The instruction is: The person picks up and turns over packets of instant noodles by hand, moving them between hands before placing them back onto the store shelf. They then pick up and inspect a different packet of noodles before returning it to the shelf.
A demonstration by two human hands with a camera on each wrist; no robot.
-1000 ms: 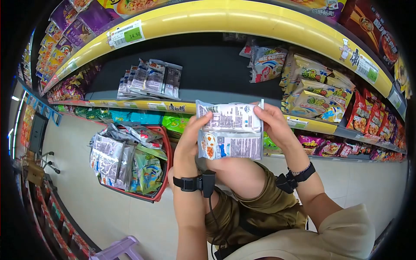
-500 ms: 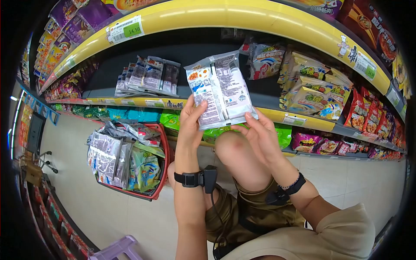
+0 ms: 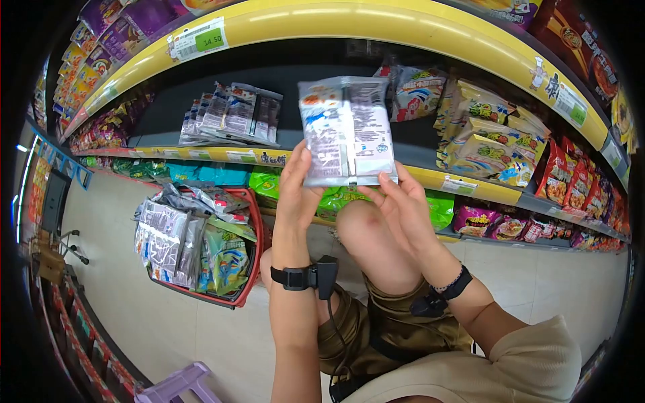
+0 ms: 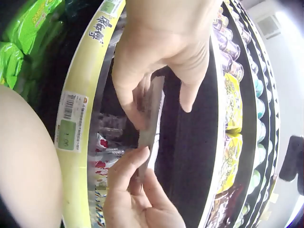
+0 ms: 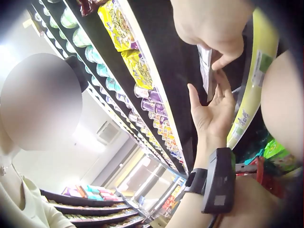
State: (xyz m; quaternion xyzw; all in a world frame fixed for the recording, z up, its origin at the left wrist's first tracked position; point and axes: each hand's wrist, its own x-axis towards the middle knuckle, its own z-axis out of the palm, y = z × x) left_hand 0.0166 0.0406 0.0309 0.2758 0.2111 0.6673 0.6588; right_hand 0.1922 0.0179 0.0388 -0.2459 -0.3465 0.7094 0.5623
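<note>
In the head view, a silver-and-lilac instant noodle packet (image 3: 346, 134) is held up before the dark shelf, its printed back seam facing me. My right hand (image 3: 403, 208) pinches its lower right corner between thumb and fingers. Beneath its left side is my left hand (image 3: 297, 191); the left wrist view shows that thumb standing away from the packet (image 4: 154, 118) while the fingers lie along its other face. Similar packets (image 3: 235, 117) lean in an overlapping row on the shelf to the left.
Left of my legs stands a red basket (image 3: 255, 235) filled with silver packets (image 3: 161, 235) and green packets (image 3: 227, 258). Yellow noodle packets (image 3: 494, 148) crowd the shelf's right side. The yellow edge (image 3: 349, 27) of an upper shelf arches overhead. A purple stool (image 3: 181, 383) is at lower left.
The packet has turned and risen from before my knee to the shelf opening, then straightened slightly. My left thumb has come off its face. The right hand has shifted to its lower corner.
</note>
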